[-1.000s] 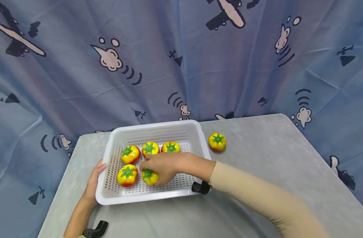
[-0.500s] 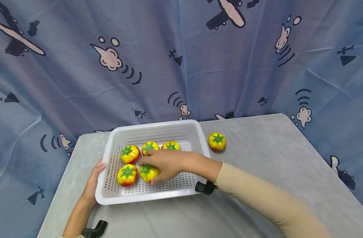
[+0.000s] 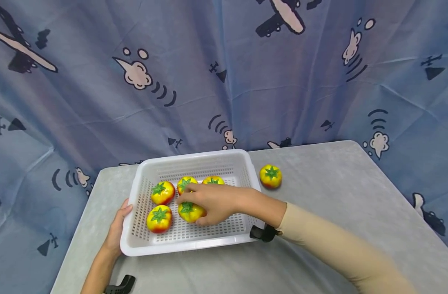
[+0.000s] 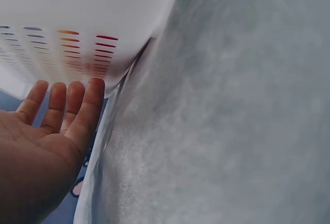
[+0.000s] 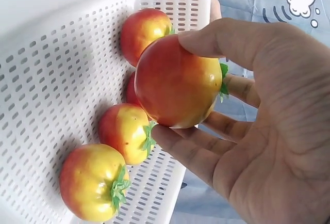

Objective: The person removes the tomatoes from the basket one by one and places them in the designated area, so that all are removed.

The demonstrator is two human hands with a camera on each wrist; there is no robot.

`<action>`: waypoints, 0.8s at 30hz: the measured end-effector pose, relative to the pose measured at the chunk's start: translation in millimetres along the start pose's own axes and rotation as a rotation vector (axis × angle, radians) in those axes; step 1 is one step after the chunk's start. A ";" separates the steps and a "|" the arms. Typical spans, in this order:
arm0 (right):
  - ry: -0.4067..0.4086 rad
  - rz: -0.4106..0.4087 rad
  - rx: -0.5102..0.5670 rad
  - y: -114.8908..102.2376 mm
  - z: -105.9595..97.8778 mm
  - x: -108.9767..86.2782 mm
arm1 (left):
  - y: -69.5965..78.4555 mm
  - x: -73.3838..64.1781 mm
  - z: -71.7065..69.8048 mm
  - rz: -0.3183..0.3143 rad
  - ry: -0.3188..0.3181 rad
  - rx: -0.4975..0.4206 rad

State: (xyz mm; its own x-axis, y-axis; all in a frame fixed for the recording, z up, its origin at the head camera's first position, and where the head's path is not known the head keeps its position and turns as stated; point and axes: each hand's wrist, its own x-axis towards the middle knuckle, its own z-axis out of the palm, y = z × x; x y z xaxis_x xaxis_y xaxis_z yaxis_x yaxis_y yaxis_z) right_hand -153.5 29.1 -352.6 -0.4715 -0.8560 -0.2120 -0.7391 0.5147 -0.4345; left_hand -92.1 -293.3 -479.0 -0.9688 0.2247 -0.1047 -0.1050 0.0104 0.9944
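Note:
A white perforated basket [image 3: 187, 245] holds several yellow-and-red tomatoes with green star-shaped tops. My right hand [image 3: 218, 203] reaches in over its front side and grips one tomato [image 5: 178, 82] between thumb and fingers. In the right wrist view this tomato is raised above the basket floor, overlapping its neighbours. Another tomato [image 3: 159, 219] sits just left of it, with one more tomato [image 3: 163, 192] behind that. My left hand [image 3: 115, 228] holds the basket's left side, thumb at the rim; in the left wrist view its fingertips [image 4: 95, 85] meet the outer wall.
One tomato [image 3: 270, 176] stands outside the basket on the grey table [image 3: 319, 192], just right of the back corner. A blue patterned curtain [image 3: 194, 81] hangs along the table's back edge. Black wrist cameras are worn on both arms.
My right hand has risen a little with the tomato, then shifted slightly to the right, showing more of it. My left hand and the basket stay in place; the head view shifts a little.

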 end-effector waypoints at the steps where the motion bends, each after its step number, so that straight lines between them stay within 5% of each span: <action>1: 0.004 0.002 0.010 0.2 0.2 -1.3 | -0.5 -0.3 0.1 -0.005 -0.001 -0.003; 24: 0.269 0.046 0.198 19.0 -2.7 -53.4 | 1.0 -1.2 3.1 -0.006 0.023 0.023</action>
State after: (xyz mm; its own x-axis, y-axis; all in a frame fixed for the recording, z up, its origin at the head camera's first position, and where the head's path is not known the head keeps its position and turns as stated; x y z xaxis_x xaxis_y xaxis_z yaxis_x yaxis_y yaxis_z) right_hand -143.7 84.7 -347.2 -0.6320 -0.7749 -0.0082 -0.6185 0.5108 -0.5971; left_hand -90.4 -290.6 -477.8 -0.9730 0.2026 -0.1108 -0.1060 0.0345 0.9938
